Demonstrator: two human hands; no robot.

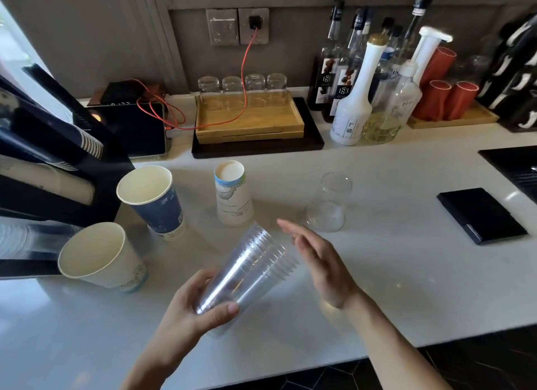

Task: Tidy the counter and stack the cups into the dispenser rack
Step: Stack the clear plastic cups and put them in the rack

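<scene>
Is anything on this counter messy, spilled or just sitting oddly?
No spill shows. The loose cups look unsorted: a blue paper cup and a white paper cup stand mouth up, a printed paper cup and a lone clear cup stand upside down. A red cable trails across the wooden tray.

Left hand: lower centre of the frame, fingers and thumb curled closed in a grip, forearm entering from the bottom edge.
Right hand: centre, open and flat, fingers extended together, pointing toward upper left, holding nothing.
</scene>
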